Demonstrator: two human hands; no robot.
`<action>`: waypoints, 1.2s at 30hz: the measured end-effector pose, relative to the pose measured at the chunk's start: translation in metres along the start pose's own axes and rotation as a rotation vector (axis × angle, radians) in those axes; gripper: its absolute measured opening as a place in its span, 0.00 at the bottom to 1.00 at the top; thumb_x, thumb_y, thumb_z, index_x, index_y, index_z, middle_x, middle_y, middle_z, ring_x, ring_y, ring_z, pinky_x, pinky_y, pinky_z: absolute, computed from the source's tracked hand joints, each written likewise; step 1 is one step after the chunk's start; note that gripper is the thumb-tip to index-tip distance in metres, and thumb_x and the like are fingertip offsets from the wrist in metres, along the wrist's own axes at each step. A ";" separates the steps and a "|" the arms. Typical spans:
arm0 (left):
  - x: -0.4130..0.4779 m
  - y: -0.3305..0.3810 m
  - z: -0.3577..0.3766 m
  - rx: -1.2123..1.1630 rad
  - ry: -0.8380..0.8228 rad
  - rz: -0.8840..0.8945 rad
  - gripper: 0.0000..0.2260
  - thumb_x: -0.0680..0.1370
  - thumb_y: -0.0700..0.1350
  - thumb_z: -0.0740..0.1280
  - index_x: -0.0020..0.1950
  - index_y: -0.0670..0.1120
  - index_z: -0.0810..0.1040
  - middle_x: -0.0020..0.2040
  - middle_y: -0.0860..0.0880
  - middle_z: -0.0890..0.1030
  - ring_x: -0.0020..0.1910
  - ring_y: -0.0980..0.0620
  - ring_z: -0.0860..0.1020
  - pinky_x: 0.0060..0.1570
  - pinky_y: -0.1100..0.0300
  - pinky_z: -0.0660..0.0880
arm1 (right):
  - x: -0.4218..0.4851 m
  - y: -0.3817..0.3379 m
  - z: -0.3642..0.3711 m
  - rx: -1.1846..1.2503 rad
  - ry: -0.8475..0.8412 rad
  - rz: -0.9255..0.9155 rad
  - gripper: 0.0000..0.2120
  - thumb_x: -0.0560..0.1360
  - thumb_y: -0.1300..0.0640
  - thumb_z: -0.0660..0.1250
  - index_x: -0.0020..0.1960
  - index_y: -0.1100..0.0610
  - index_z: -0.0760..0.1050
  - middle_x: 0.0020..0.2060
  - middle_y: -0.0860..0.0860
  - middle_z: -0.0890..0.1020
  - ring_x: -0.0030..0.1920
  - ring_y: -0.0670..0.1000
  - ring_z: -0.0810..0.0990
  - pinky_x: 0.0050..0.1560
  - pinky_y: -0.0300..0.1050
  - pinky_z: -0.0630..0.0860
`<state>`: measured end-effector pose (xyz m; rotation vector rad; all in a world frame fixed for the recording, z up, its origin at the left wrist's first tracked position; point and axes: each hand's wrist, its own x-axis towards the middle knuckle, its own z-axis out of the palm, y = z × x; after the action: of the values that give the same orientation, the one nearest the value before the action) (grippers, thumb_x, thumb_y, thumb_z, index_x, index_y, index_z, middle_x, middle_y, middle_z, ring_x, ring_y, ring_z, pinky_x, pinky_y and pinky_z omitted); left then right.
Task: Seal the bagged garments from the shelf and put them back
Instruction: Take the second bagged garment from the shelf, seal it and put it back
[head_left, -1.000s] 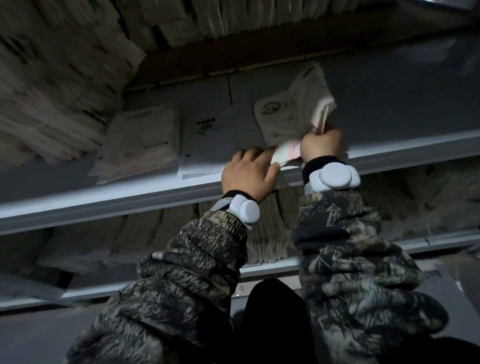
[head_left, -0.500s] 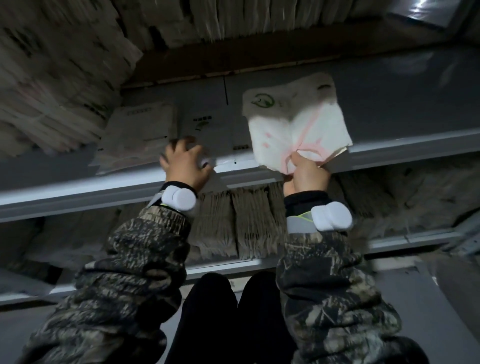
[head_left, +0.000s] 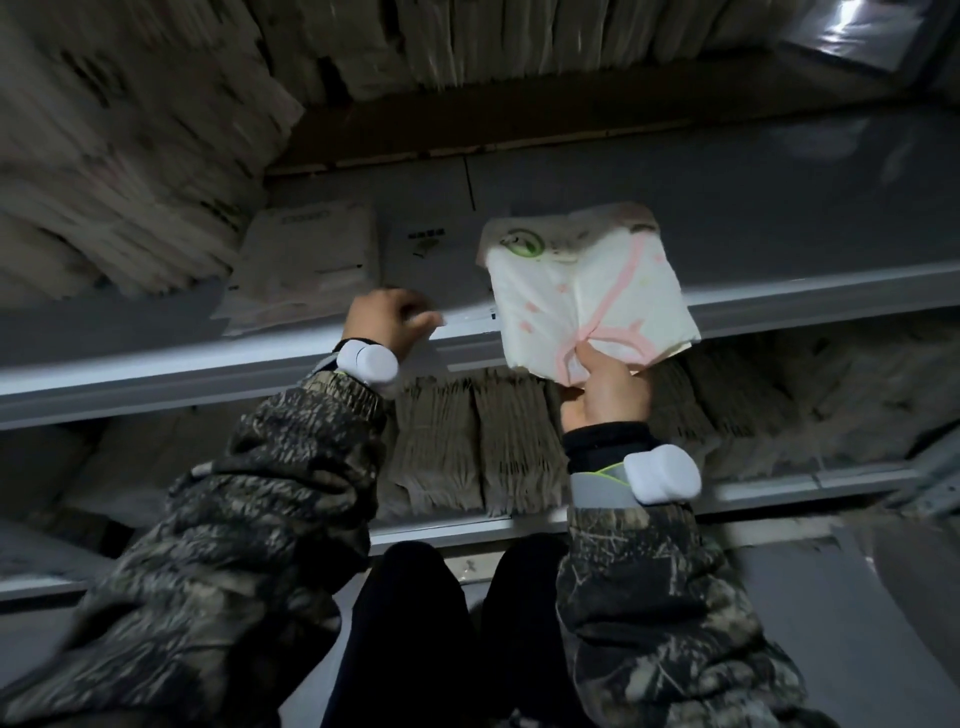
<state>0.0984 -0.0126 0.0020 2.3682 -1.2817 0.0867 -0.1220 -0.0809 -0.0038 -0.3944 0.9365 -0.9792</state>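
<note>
My right hand (head_left: 608, 384) grips the lower corner of a bagged garment (head_left: 587, 296), white with pink trim, in a clear bag with a green logo at its top. It is held upright in front of the grey shelf (head_left: 779, 306). My left hand (head_left: 389, 322) rests at the shelf's front edge, fingers curled on the near edge of a flat clear bag (head_left: 431, 260) lying there; whether it grips it is unclear. Another flat bagged garment (head_left: 306, 265) lies to the left on the shelf.
Tall stacks of bagged garments (head_left: 130, 156) fill the shelf's left side and the level above. Upright packs (head_left: 478, 431) stand on the shelf below. My dark trousers (head_left: 415, 623) show at the bottom. The shelf's right part (head_left: 779, 208) is bare grey.
My right hand lifted the garment bag off the shelf and turned it upright. My left hand let go of it and moved left to the flat bag at the shelf edge.
</note>
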 end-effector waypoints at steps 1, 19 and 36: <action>0.002 -0.001 -0.002 0.018 -0.013 0.008 0.11 0.73 0.55 0.69 0.43 0.47 0.83 0.44 0.45 0.84 0.46 0.45 0.80 0.43 0.57 0.74 | -0.002 0.003 0.001 0.009 -0.009 0.007 0.08 0.71 0.72 0.67 0.45 0.61 0.75 0.37 0.51 0.79 0.35 0.49 0.79 0.29 0.39 0.77; 0.032 0.013 -0.035 0.379 -0.371 0.307 0.08 0.75 0.50 0.65 0.42 0.47 0.80 0.44 0.44 0.83 0.37 0.45 0.74 0.40 0.62 0.66 | -0.003 0.032 0.012 -0.041 -0.024 -0.001 0.15 0.69 0.71 0.69 0.55 0.66 0.75 0.57 0.60 0.80 0.47 0.57 0.82 0.34 0.44 0.80; 0.020 -0.037 -0.002 0.073 -0.018 0.164 0.06 0.75 0.47 0.67 0.44 0.47 0.83 0.42 0.46 0.85 0.42 0.43 0.81 0.42 0.55 0.77 | 0.003 0.045 0.005 -0.017 -0.067 0.025 0.17 0.68 0.70 0.68 0.56 0.63 0.78 0.54 0.58 0.83 0.53 0.60 0.83 0.43 0.49 0.82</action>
<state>0.1397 -0.0101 -0.0039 2.3242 -1.5037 0.1656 -0.0937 -0.0596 -0.0324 -0.4263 0.8882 -0.9299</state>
